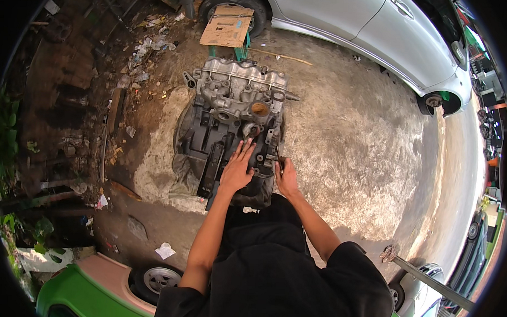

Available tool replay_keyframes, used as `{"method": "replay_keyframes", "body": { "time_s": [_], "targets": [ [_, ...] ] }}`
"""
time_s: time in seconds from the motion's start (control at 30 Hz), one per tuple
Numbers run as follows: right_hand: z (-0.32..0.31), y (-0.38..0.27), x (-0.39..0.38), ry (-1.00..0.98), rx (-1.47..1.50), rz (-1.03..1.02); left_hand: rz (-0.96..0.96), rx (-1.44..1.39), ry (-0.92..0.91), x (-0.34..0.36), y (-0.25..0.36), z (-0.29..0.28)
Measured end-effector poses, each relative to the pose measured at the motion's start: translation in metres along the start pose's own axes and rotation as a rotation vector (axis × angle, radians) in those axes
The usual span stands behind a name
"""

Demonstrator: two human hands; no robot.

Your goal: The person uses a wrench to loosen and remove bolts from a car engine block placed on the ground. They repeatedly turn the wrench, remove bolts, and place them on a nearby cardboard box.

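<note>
A car engine stands on the ground in front of me, its lower part dark and greasy. Across its far end runs a grey metal cylinder head, with a cast manifold on the near side of it. My left hand rests on top of the engine, fingers stretched toward a round metal fitting. At the engine's right side is my right hand, its fingers curled beside a small metal bracket. What those fingers grip, if anything, is too small to make out.
Beyond the engine stands a green stool with a cardboard sheet on it. A silver car is parked at the far right, a green car at the near left. Litter covers dirt on the left; a post crosses the near right.
</note>
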State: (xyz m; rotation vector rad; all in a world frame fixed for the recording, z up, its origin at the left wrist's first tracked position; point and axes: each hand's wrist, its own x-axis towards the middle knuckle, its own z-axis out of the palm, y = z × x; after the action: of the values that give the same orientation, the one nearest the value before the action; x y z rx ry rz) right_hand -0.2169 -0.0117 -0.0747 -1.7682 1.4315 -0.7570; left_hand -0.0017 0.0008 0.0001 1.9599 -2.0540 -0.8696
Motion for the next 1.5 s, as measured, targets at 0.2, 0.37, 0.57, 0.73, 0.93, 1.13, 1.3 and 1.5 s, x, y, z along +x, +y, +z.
{"method": "replay_keyframes", "body": {
  "time_s": [0.2, 0.37, 0.57, 0.73, 0.93, 1.13, 1.3, 1.5],
  "targets": [
    [-0.009, -0.009, -0.003, 0.021, 0.019, 0.003, 0.008, -0.006, 0.031, -0.001, -0.001, 0.002],
    [-0.014, -0.017, -0.012, 0.161, 0.048, 0.045, 0.001, -0.013, 0.029, 0.000, -0.003, 0.003],
    [-0.028, -0.003, 0.037, 0.458, 0.055, 0.048, 0.000, -0.006, 0.023, -0.001, -0.003, 0.003],
    [-0.052, -0.002, 0.075, 0.410, 0.082, 0.157, 0.000, -0.005, 0.022, -0.001, -0.001, 0.001],
    [-0.047, 0.004, 0.110, 0.256, 0.030, 0.189, 0.017, -0.007, 0.037, -0.001, -0.002, 0.001],
    [-0.025, 0.038, 0.144, 0.154, -0.104, 0.232, -0.002, 0.018, 0.018, -0.001, 0.000, 0.000],
    [-0.013, 0.058, 0.167, 0.042, -0.191, 0.275, -0.015, 0.024, -0.004, -0.001, 0.001, -0.002],
    [-0.015, 0.048, 0.182, -0.129, -0.169, 0.376, -0.013, 0.047, -0.005, 0.000, 0.000, 0.000]
  ]
}}
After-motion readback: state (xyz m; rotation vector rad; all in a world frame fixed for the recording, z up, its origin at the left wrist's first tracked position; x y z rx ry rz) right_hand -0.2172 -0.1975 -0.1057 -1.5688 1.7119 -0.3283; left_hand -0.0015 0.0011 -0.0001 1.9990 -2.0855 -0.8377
